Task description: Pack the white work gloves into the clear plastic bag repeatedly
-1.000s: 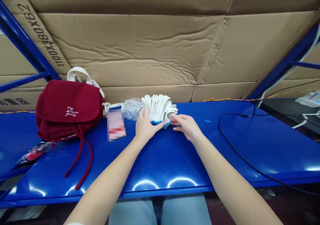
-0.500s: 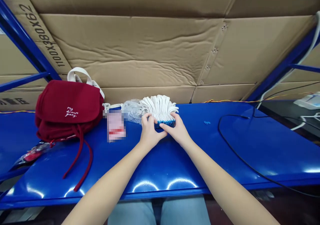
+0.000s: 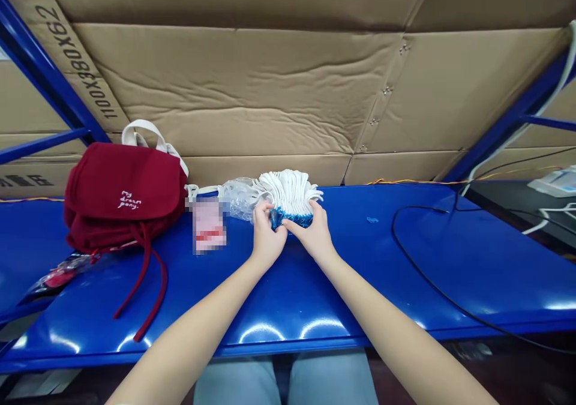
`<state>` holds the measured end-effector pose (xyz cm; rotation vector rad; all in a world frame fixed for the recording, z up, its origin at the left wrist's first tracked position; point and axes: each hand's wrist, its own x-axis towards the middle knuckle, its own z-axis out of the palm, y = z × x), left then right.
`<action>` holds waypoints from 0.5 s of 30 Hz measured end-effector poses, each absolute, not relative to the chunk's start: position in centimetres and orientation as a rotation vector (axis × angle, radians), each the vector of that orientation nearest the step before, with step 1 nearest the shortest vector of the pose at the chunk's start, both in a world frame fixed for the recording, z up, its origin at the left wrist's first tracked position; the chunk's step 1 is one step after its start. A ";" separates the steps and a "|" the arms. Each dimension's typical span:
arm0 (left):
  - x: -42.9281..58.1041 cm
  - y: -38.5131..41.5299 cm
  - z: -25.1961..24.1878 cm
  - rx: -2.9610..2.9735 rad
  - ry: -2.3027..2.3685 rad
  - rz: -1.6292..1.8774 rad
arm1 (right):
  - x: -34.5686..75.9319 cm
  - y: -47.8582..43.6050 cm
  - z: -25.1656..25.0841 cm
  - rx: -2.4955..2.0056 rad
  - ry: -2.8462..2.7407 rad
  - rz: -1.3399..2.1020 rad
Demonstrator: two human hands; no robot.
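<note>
A thick bundle of white knitted gloves (image 3: 290, 190) with blue-edged cuffs stands on the blue shelf, cuffs facing me. My left hand (image 3: 269, 234) grips the bundle's left end, its thumb at the blue cuffs. On the other end is my right hand (image 3: 315, 228), fingers along the right side and thumb reaching across the cuff edges toward the left thumb. Both hands are closed on the gloves. A crumpled clear plastic bag (image 3: 238, 198) lies against the bundle's left side.
A red backpack (image 3: 128, 183) with hanging straps sits at the left. Beside it lies a blurred pink card (image 3: 209, 225). A black cable (image 3: 418, 264) curves over the right part of the blue shelf (image 3: 495, 261). A blue thread scrap (image 3: 372, 220) lies nearby. Cardboard (image 3: 243, 87) stands behind.
My thumbs have shifted up and left along the cuffs. More of the blue cuff edging shows between my hands, and the bundle is tilted slightly more toward me.
</note>
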<state>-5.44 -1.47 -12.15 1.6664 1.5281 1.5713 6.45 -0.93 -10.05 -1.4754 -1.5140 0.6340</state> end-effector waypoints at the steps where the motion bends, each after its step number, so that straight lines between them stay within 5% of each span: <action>1: -5.4 -1.6 -12.0 1.636 1.443 1.580 | 6.5 -0.9 -10.0 -1.486 -1.524 0.615; 15: -4.4 -2.9 -11.4 1.703 1.190 1.553 | 6.9 0.1 -9.8 -1.618 -1.543 0.477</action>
